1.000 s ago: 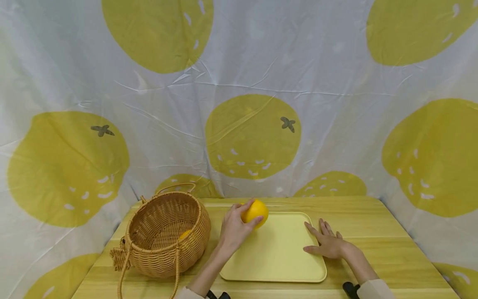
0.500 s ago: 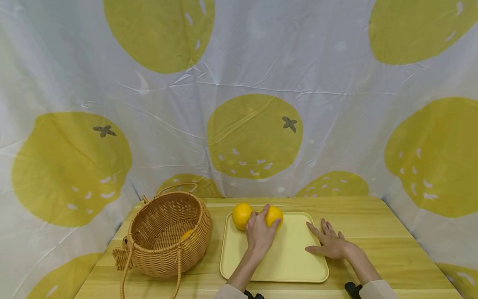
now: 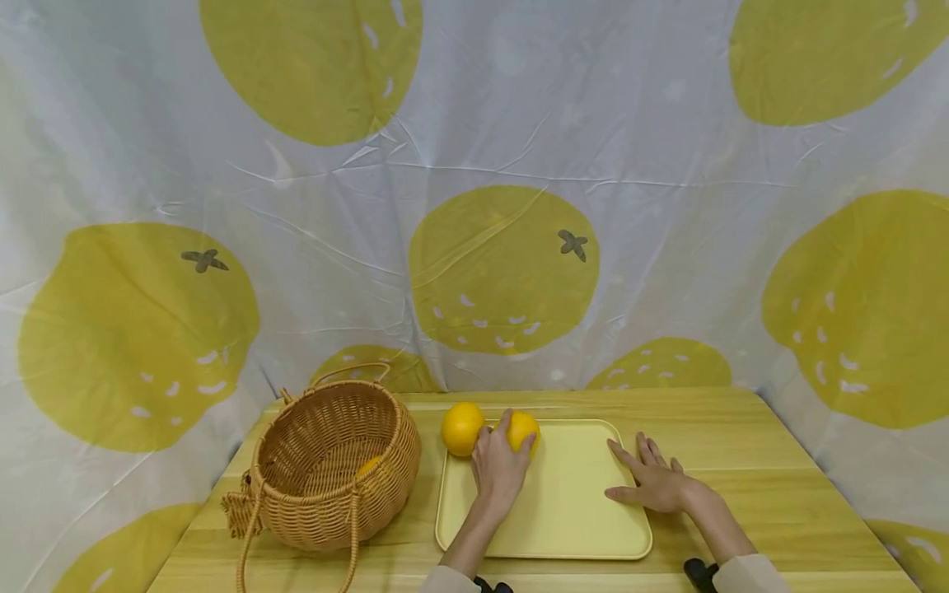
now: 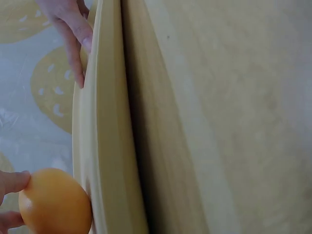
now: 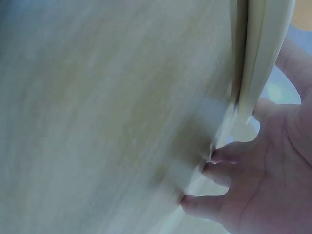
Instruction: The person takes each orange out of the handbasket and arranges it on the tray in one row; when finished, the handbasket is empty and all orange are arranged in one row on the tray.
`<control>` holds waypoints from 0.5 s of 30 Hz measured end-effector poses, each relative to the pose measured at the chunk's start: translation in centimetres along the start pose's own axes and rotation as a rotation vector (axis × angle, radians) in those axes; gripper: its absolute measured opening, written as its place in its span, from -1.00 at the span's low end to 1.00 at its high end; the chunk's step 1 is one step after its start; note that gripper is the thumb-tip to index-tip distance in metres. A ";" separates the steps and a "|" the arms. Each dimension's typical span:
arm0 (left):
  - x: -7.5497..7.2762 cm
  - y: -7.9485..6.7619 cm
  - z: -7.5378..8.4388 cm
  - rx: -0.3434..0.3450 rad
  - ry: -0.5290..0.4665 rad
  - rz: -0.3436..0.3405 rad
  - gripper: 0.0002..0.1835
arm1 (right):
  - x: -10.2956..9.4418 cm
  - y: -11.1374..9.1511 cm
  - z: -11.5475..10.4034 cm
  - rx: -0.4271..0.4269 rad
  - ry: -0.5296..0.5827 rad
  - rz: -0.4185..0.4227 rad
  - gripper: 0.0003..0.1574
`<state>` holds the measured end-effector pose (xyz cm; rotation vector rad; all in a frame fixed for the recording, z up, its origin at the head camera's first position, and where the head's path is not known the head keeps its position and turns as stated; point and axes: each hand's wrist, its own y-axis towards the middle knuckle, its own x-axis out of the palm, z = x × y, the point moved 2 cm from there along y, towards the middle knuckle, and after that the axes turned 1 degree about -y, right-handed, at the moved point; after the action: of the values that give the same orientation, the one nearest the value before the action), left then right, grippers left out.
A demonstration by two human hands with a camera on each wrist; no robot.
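My left hand [image 3: 500,469] grips an orange [image 3: 524,432] over the back left part of the pale yellow tray [image 3: 578,494]. In the left wrist view, fingertips [image 4: 17,181] press that orange [image 4: 56,202] from the side. A second orange [image 3: 463,428] sits at the tray's back left corner, close beside the left hand's fingers; whether they touch it I cannot tell. My right hand [image 3: 652,484] rests with spread fingers at the tray's right edge, part on the rim and part on the table. The right wrist view shows its palm [image 5: 273,175] beside the tray rim [image 5: 265,53].
A wicker basket [image 3: 334,515] with a looped handle [image 3: 352,527] stands left of the tray, and part of an orange [image 3: 368,466] shows inside. The wooden table [image 3: 771,511] ends at a lemon-print curtain [image 3: 667,272] behind.
My left hand first moved right with its orange, uncovering the second orange, then shifted back left. Both oranges now lie further left than half a second ago. The right hand has stayed put.
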<state>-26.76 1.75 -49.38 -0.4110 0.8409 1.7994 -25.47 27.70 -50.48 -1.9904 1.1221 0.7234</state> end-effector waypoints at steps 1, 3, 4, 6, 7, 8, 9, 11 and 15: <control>0.0 0.0 -0.1 -0.001 -0.003 -0.002 -0.41 | 0.0 0.0 0.0 0.002 0.001 -0.001 0.24; -0.1 -0.1 -0.2 0.012 0.000 -0.008 -0.38 | 0.1 -0.1 0.0 0.000 0.005 -0.001 0.24; -0.2 -0.2 -0.2 0.026 0.006 -0.018 -0.35 | 0.1 -0.1 0.0 0.000 0.006 -0.001 0.24; -0.2 -0.4 -0.2 0.060 0.024 -0.045 -0.29 | 0.2 -0.1 0.0 -0.002 0.010 0.000 0.23; -0.3 -0.5 -0.2 0.082 0.033 -0.060 -0.26 | 0.2 -0.1 0.0 -0.004 0.012 0.002 0.23; -0.3 -0.6 -0.2 0.106 0.045 -0.075 -0.23 | 0.2 -0.1 0.0 -0.005 0.011 0.003 0.23; -0.2 -0.7 -0.2 0.127 0.054 -0.090 -0.21 | 0.2 -0.1 0.0 -0.006 0.011 0.004 0.23; -0.2 -0.8 -0.3 0.162 0.071 -0.109 -0.20 | 0.2 -0.1 0.0 -0.006 0.012 0.006 0.24; -0.2 -1.0 -0.5 0.209 0.106 -0.097 -0.20 | 0.1 -0.1 0.1 -0.008 0.007 0.004 0.24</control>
<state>-25.82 1.43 -49.96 -0.4066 1.0545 1.5925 -25.36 27.71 -50.60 -1.9999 1.1297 0.7247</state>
